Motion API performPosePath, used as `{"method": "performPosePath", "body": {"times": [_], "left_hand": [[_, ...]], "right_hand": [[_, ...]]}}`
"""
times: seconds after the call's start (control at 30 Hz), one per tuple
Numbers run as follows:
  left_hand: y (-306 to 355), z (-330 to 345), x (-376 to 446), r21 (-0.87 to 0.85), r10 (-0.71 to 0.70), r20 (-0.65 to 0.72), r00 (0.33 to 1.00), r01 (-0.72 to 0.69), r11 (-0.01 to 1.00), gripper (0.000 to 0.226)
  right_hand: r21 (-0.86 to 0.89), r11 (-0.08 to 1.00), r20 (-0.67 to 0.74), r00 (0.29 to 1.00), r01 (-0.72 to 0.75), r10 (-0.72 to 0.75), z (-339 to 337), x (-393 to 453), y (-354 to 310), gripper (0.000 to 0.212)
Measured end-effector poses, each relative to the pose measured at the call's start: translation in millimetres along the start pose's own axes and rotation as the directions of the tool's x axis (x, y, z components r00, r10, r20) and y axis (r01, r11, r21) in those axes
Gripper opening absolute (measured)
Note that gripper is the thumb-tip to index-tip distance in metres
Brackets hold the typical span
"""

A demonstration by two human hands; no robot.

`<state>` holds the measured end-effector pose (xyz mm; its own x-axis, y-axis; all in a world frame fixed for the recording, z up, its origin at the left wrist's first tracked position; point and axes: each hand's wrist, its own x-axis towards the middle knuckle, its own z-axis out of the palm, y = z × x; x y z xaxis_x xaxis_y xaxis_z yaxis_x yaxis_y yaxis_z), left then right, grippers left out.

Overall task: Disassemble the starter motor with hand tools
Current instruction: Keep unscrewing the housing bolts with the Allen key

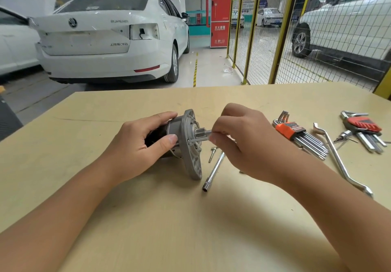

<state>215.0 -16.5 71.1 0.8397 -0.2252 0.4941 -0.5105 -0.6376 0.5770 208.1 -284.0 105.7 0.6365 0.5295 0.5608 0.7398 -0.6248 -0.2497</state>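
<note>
Starter motor (pixel 182 142) lies on its side mid-table, grey flange plate (pixel 191 144) on edge and facing right, pinion gear (pixel 200 133) sticking out toward the right hand. Left hand (pixel 135 149) curls round the dark motor body, thumb in front, fingers over the top. Right hand (pixel 241 142) pinches a thin hex key (pixel 198 139) at the flange face, fingers bunched (tip seating too small to tell). Just below the flange on the table (pixel 190 218): a long socket wrench (pixel 213 171) and a loose bolt (pixel 212 154). Farther right, an orange-holder hex key set (pixel 296 134), a bent offset wrench (pixel 342 161), a red-holder key set (pixel 364 127). White car (pixel 110 34) and yellow mesh fence (pixel 281 28) behind.
</note>
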Motion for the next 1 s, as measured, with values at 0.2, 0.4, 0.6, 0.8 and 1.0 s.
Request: {"method": "performPosePath", "body": {"times": [0.2, 0.4, 0.6, 0.8, 1.0], "left_hand": [[0.0, -0.2, -0.6, 0.008, 0.007, -0.003, 1.000, -0.007, 1.000, 0.061], [3.9, -0.9, -1.4, -0.014, -0.005, 0.010, 1.000, 0.005, 1.000, 0.065], [2.2, -3.4, -1.4, -0.049, -0.015, 0.031, 0.999, 0.017, 0.999, 0.064], [2.3, -2.1, -1.2, -0.042, -0.036, 0.016, 0.999, 0.036, 0.998, 0.060], [4.8, -1.7, -0.8, -0.047, -0.040, 0.018, 0.999, 0.040, 0.998, 0.056]], "right_hand": [[-0.110, 0.994, -0.047, 0.999, 0.020, -0.025, -2.5, -0.5, -0.2, 0.012], [-0.102, 0.994, -0.098, 0.995, 0.027, -0.037, -9.8, 2.3, 13.5, 0.007], [0.058, 0.995, -0.236, 0.967, -0.083, 0.094, -8.6, 3.2, 23.1, 0.013], [0.287, 0.940, -0.099, 0.970, -0.184, 0.220, 11.0, 0.2, 14.0, 0.011], [0.403, 0.886, -0.058, 0.959, -0.230, 0.276, 24.8, -2.1, 2.9, 0.016]]}}
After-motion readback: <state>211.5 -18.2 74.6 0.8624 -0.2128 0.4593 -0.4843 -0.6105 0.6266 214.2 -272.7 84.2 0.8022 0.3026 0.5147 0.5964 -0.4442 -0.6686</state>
